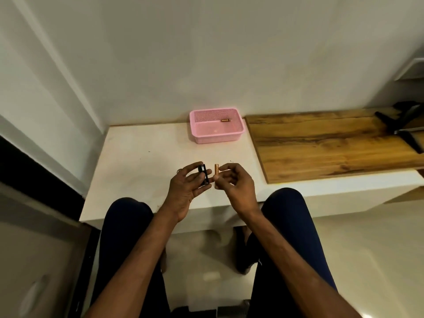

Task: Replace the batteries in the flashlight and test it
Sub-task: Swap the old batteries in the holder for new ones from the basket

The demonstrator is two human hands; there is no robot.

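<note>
Two hands meet over a white table (137,168), one with a black flashlight body (203,174), one with a battery (216,171).
The left hand (183,191) grips the flashlight body upright; the right hand (238,184) pinches the copper battery just beside it, seemingly lined up for loading. A second battery (226,120) lies in the pink basket (215,137) behind, well apart.

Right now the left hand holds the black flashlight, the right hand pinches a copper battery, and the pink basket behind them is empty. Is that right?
Not quite. In the head view the pink basket holds a second battery, near its back wall. The rest stands: left hand holds the black flashlight, right hand pinches a copper battery.
</note>
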